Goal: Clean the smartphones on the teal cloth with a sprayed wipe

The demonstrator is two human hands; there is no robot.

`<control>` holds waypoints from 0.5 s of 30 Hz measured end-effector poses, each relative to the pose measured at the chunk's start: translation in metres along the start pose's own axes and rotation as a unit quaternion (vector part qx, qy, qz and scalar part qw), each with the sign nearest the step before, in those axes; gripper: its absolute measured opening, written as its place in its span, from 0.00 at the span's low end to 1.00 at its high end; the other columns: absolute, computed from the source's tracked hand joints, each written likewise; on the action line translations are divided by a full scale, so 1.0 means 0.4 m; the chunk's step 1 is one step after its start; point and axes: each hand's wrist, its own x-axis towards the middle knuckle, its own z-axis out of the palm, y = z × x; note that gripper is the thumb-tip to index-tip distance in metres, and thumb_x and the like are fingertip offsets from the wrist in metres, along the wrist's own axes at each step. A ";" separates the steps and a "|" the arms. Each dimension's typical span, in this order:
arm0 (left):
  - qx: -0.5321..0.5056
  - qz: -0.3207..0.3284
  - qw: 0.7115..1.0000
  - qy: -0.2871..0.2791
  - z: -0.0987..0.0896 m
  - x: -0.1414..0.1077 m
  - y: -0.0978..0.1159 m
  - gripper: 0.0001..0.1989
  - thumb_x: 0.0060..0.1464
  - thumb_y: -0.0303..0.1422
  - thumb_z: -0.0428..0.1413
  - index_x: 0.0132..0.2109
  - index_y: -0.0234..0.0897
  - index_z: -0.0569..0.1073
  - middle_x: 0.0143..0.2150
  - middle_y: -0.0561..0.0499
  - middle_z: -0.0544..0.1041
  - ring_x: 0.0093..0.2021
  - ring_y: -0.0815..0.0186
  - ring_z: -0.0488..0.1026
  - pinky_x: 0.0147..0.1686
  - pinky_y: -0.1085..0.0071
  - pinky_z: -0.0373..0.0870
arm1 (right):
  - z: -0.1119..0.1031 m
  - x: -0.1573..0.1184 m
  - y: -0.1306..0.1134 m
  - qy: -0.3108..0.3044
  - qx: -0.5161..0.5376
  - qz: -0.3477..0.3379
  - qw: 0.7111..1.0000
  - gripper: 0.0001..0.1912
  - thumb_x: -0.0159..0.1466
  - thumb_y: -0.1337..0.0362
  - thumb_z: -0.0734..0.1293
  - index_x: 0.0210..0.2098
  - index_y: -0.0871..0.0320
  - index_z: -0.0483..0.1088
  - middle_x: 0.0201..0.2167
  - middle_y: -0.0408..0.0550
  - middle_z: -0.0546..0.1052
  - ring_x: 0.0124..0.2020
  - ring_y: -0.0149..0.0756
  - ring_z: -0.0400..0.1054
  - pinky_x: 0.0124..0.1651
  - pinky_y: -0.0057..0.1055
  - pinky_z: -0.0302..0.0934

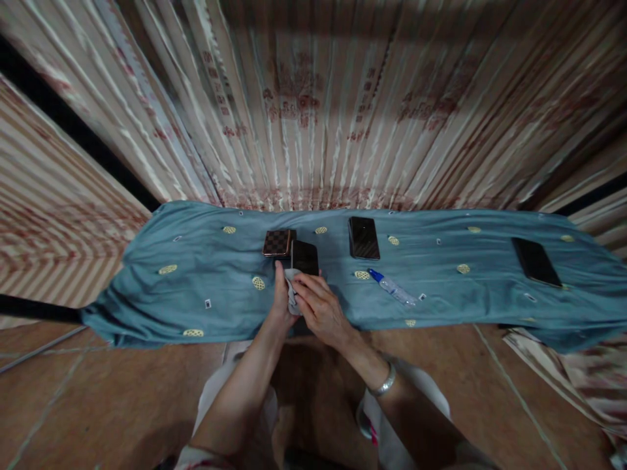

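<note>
A dark-screened phone (304, 257) is held up over the near middle of the cloth-covered table, in my left hand (281, 295). My left thumb runs along its near left edge, while the other fingers are mostly hidden beneath. My right hand (319, 308) has its fingers bunched on a light grey cloth (292, 294), pressing it to the phone's lower part. Just behind the phone lies a brown checkered item (277, 243), perhaps a wallet or a cased phone. To the right, a small clear bottle with a blue cap (392, 287) rests on its side.
A blue patterned cloth (230, 307) covers the long, narrow table. A black phone-like slab (364, 237) lies right of centre, and another dark slab (536, 262) lies far right. A striped curtain (304, 130) hangs behind; dark poles (112, 153) stand at the sides.
</note>
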 end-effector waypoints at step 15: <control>-0.048 0.001 0.998 0.037 0.014 -0.021 0.066 0.30 0.62 0.48 0.40 0.48 0.26 0.75 0.34 0.40 0.81 0.36 0.58 0.79 0.40 0.63 0.75 | 0.002 -0.013 -0.005 0.018 0.008 -0.025 0.999 0.13 0.67 0.68 0.59 0.48 0.56 0.72 0.44 0.52 0.77 0.48 0.39 0.68 0.51 0.38 0.69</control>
